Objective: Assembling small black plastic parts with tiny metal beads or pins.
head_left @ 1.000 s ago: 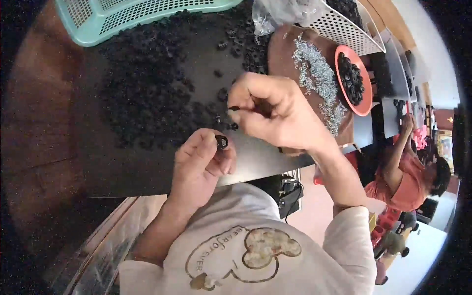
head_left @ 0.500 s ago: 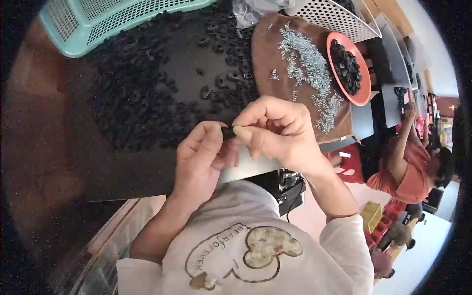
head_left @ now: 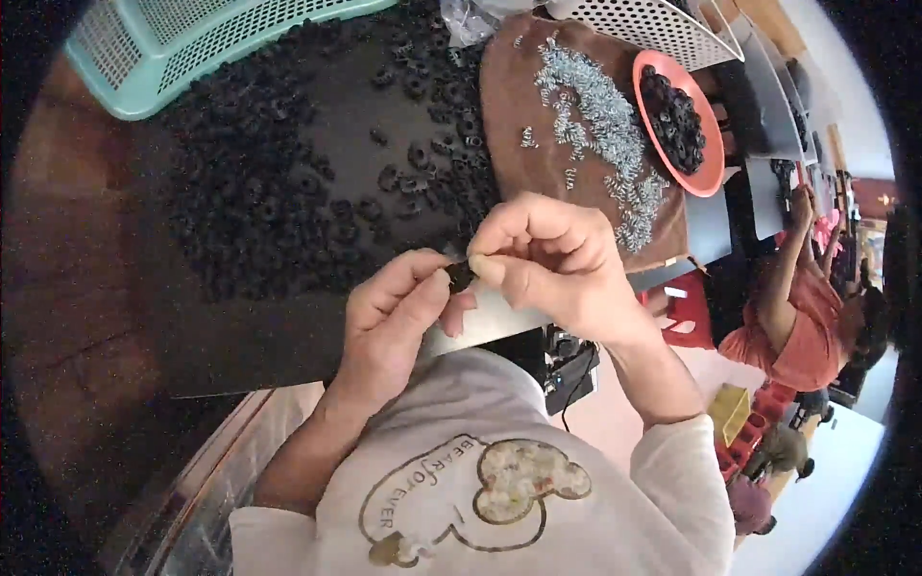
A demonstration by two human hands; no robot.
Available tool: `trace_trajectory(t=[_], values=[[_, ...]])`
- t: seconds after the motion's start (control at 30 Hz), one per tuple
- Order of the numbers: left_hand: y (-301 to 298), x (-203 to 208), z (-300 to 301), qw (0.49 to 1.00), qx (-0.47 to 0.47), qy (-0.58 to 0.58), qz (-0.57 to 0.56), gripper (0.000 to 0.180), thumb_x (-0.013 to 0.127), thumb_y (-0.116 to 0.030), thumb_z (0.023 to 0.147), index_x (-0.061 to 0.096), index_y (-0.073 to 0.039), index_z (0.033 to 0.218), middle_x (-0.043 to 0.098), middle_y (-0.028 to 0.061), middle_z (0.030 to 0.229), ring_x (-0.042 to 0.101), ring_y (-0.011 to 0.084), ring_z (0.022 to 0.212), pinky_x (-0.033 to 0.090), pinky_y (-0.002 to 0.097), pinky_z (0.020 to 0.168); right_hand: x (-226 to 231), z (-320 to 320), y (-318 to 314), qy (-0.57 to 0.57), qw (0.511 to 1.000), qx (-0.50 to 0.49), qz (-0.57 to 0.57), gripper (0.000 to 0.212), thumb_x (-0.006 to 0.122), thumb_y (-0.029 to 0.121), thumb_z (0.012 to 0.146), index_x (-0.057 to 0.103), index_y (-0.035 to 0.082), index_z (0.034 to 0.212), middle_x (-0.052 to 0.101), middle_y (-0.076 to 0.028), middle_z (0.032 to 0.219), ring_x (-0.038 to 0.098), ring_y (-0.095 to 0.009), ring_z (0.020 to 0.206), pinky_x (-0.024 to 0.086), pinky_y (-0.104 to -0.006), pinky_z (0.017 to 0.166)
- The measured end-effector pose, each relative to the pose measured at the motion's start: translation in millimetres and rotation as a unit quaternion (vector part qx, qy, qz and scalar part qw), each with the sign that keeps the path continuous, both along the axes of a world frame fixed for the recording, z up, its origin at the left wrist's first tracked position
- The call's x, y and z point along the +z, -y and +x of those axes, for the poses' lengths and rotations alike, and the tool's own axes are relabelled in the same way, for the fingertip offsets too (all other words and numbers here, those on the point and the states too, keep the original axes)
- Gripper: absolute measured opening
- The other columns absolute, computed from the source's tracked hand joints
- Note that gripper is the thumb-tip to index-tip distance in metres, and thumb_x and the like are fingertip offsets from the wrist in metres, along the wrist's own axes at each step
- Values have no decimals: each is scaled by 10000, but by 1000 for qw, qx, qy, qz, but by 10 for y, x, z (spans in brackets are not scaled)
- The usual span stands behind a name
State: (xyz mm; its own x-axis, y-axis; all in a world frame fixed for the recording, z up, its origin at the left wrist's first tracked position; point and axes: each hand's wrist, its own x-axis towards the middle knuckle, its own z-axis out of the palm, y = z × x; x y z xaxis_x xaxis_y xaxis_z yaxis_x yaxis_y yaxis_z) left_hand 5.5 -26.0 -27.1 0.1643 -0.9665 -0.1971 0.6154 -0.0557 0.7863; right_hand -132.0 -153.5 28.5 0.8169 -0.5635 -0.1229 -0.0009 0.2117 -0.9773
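Between the fingertips of both hands is a small black plastic part [head_left: 460,276], held above the table's near edge. My left hand [head_left: 392,312] pinches it from the left with thumb and index finger. From the right, the thumb and index finger of my right hand [head_left: 552,264] close at its other end; whether they also hold something small there is hidden. Many loose black parts [head_left: 250,202] lie spread over the dark table beyond my hands. On a brown cloth [head_left: 523,91] to the right lies a pile of small metal springs [head_left: 600,110].
A red-orange bowl [head_left: 713,163] of black parts stands at the cloth's right edge. Behind are a white perforated basket [head_left: 634,29], a clear plastic bag [head_left: 468,21] and a green basket [head_left: 130,82]. Another person in a red shirt [head_left: 792,331] sits at the right.
Both hands have shifted slightly right with the black part, which now shows more between the fingertips. The table and its contents appear slightly shifted left in view.
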Motion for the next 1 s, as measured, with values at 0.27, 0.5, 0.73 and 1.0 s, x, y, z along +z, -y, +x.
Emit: trace_trajectory(t=[0.27, 0.5, 0.73, 1.0], values=[[-50, -70, -24, 996, 27, 79, 7, 224, 519, -155, 977, 575, -3, 1131, 622, 72, 839, 523, 132, 634, 434, 274, 578, 93, -30, 33, -44, 998, 39, 21, 17, 599, 3, 895, 594, 9, 880, 643, -13, 745, 580, -52, 626, 448, -205, 533], [-56, -29, -3, 995, -4, 92, -42, 203, 528, -172, 994, 600, 16, 1024, 595, 0, 861, 471, 22, 707, 392, 176, 626, -19, -110, -49, -37, 997, 6, 74, 32, 637, -20, 873, 606, -14, 879, 627, -29, 794, 559, -34, 573, 407, -170, 438], [-64, -72, -38, 992, 44, 107, -57, 209, 537, -164, 988, 612, 31, 985, 571, 25, 860, 456, 36, 676, 367, 193, 592, -96, -87, -133, -24, 996, -6, 88, 28, 625, -7, 896, 600, -18, 896, 626, -42, 828, 555, -36, 583, 410, -171, 445], [-83, -40, -19, 994, 36, 96, -43, 203, 545, -159, 982, 614, 31, 994, 575, 26, 870, 459, 37, 688, 374, 196, 609, -118, -41, -159, 31, 999, 9, -1, 40, 599, -50, 900, 579, -40, 933, 589, -61, 853, 516, -32, 569, 395, -181, 464]])
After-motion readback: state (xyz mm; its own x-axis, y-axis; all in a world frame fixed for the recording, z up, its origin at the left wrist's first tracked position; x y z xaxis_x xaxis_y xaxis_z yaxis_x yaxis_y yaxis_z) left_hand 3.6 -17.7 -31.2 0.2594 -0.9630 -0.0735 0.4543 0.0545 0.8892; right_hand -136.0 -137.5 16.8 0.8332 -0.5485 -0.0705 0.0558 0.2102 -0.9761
